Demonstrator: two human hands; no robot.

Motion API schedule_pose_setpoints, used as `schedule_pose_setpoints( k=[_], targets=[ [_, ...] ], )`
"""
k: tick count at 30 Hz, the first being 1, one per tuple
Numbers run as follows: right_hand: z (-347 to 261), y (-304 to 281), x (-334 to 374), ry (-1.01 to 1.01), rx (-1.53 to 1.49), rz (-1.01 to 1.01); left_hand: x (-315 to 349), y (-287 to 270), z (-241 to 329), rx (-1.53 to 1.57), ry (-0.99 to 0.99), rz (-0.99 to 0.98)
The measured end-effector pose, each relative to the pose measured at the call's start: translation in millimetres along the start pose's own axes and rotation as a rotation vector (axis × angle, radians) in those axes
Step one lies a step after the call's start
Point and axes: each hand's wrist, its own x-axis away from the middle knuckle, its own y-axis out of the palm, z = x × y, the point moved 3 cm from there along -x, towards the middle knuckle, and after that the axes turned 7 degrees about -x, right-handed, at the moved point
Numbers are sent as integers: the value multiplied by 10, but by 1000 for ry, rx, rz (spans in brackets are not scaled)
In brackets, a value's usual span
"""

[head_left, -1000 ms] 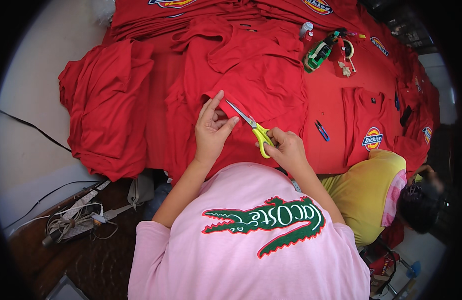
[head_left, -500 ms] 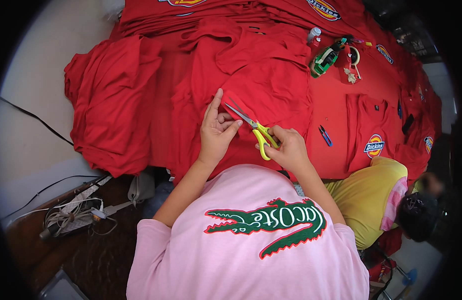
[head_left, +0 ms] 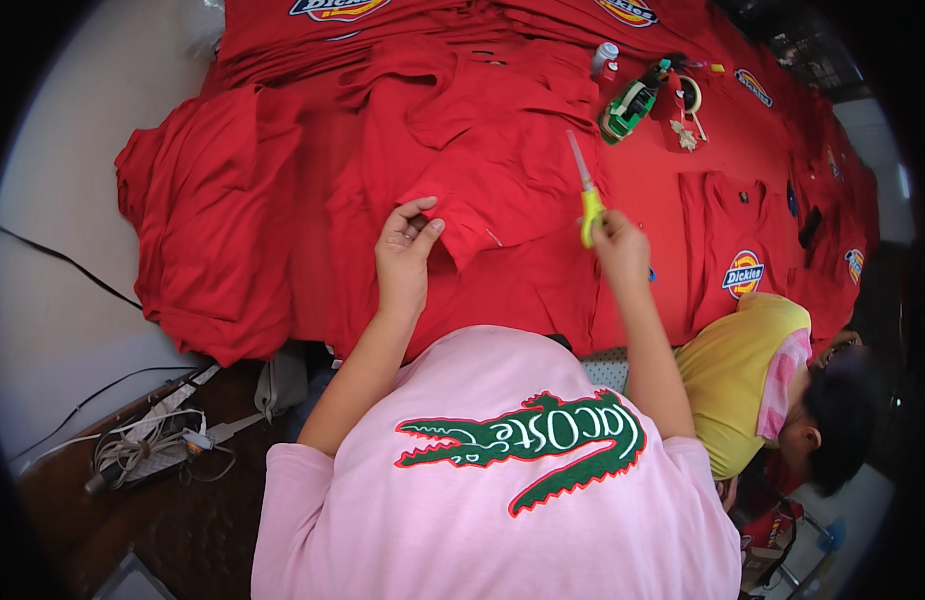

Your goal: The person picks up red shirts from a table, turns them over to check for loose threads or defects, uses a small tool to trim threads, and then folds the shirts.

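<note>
In the head view, the left hand (head_left: 406, 245) pinches an edge of the red shirt (head_left: 497, 170) spread on the desk (head_left: 642, 175), while the right hand (head_left: 619, 246) grips the scissors (head_left: 588, 200) by their yellow handles, blades pointing away. Loose folds near the blades might get nicked if the tips dipped carelessly.

1. Your right hand (head_left: 622, 245) has moved from the centre toward the upper right, away from your left hand (head_left: 404, 250).
2. The yellow-handled scissors (head_left: 591, 212) went with it; their blurred blades now point upward.
3. Your left fingers, upright before, have bent in at the red cloth (head_left: 467, 220).
4. Your right forearm now mostly covers the blue snips (head_left: 651, 273).
5. At lower right, the co-worker (head_left: 744, 350) has shifted.
</note>
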Motion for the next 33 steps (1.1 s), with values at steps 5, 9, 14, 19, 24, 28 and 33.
schedule_pose_setpoints(
  k=[5, 9, 14, 19, 24, 28, 33],
  targets=[
    [1037, -256, -465, 27, 516, 83, 22, -21, -22, 12, 83, 55],
    [1375, -341, -322, -101, 483, 218, 218, -63, -61, -108, 70, 97],
    [1530, -353, 218, -242, 466, 130, 385, -72, -225, -58, -15, 96],
    [1455, -57, 266, -170, 534, 83, 331, -37, -358, -55, -287, 14],
    [456, 105, 295, -51, -491, 81, 368, 63, -185, 39, -270, -32],
    [-608, 184, 698, -73, -766, -287, 450, 169, 19, 100, -241, -69],
    [-1193, 163, 855, -324, -508, -380, 542, 178, 104, 150, -267, -46]
  ],
)
